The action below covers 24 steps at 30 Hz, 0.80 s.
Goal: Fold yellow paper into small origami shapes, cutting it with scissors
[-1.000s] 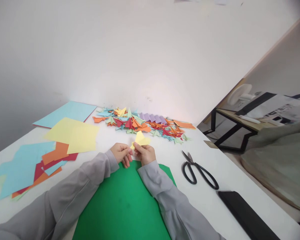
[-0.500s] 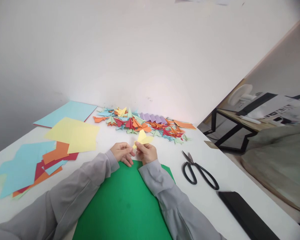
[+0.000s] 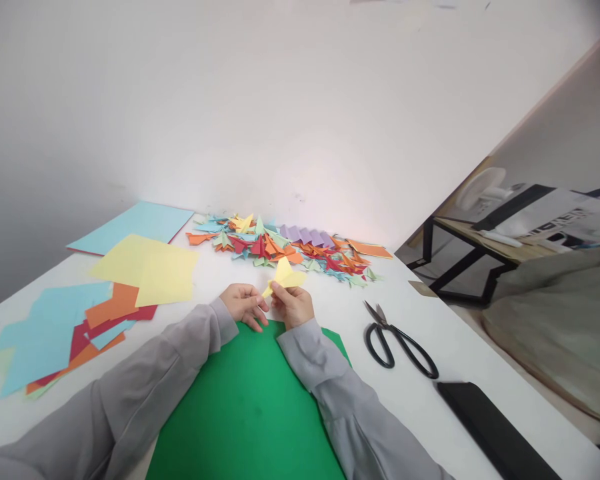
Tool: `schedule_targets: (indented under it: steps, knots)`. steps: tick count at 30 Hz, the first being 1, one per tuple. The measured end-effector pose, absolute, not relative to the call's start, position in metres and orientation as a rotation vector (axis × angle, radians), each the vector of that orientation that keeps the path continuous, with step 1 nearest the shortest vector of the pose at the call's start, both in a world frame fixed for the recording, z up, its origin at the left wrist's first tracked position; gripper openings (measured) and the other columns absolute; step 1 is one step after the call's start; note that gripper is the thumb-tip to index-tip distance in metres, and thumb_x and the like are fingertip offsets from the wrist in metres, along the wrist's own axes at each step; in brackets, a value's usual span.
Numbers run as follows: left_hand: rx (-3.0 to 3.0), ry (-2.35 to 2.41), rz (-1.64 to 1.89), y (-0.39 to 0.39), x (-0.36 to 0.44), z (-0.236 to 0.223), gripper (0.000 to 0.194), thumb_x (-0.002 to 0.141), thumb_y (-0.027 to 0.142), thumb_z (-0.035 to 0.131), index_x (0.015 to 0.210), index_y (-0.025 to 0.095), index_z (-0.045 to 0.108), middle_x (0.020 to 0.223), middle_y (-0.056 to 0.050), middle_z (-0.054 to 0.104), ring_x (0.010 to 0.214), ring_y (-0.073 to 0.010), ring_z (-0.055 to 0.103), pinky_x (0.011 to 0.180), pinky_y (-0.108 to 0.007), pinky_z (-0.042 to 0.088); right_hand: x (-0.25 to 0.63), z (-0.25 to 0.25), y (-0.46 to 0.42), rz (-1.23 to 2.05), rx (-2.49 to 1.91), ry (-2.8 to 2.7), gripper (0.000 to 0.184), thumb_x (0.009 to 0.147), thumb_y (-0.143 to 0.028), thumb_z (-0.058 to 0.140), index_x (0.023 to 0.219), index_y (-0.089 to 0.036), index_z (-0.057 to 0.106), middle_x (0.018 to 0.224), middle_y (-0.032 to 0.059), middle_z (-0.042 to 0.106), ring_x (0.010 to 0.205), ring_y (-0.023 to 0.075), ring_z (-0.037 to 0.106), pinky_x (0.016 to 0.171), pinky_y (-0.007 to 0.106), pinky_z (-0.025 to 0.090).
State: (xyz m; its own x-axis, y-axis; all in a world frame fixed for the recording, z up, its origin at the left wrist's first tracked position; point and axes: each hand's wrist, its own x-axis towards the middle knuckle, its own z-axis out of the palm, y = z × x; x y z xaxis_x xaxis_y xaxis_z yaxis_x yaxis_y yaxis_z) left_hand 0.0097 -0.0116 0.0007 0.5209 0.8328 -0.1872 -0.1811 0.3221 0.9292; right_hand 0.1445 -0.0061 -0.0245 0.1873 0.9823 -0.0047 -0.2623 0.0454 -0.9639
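Observation:
My right hand is closed, pinching a small folded yellow paper plane between thumb and fingers. Its pointed end faces left, toward my left hand. That hand is loosely curled close to the point, with its fingers apart and nothing visible in its grasp; contact with the tip is hard to make out. Below both hands lies a green sheet on the white table. Behind the hands spreads a heap of small folded paper planes in red, orange, yellow, blue and green.
Scissors with black handles lie slightly open on the right, near a black flat object. Yellow sheets, blue paper pieces and a light blue sheet are on the left. A pleated purple strip rests by the wall.
The yellow paper plane has shifted slightly up and right with my right hand, showing more of its wings. My left hand's fingers have loosened and parted from the plane's pointed end.

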Motion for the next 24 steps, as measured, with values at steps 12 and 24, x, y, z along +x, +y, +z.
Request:
schedule_targets:
  steps: [12,24]
  knots:
    - [1.015,0.822,0.770,-0.0102,0.0126,0.0013,0.032,0.061,0.035,0.065,0.065,0.011,0.045,0.053,0.004,0.050,0.035,-0.0119,0.054,0.033,-0.027,0.048,0.1420,-0.0172,-0.0101,1.257,-1.042,-0.890,0.033,0.050,-0.041,0.071,0.054,-0.013,0.055,0.042,-0.0009,0.057,0.037,0.0092,0.050,0.036,0.021,0.038]
    - [1.058,0.880,0.758,-0.0140,0.0141,0.0068,0.021,0.069,0.024,0.059,0.063,0.011,0.044,0.045,0.005,0.048,0.033,-0.0115,0.053,0.031,-0.025,0.047,0.1403,-0.0179,-0.0126,1.188,-1.084,-0.902,0.029,0.051,-0.038,0.071,0.050,-0.014,0.054,0.040,-0.0018,0.057,0.036,0.0084,0.050,0.041,0.021,0.040]
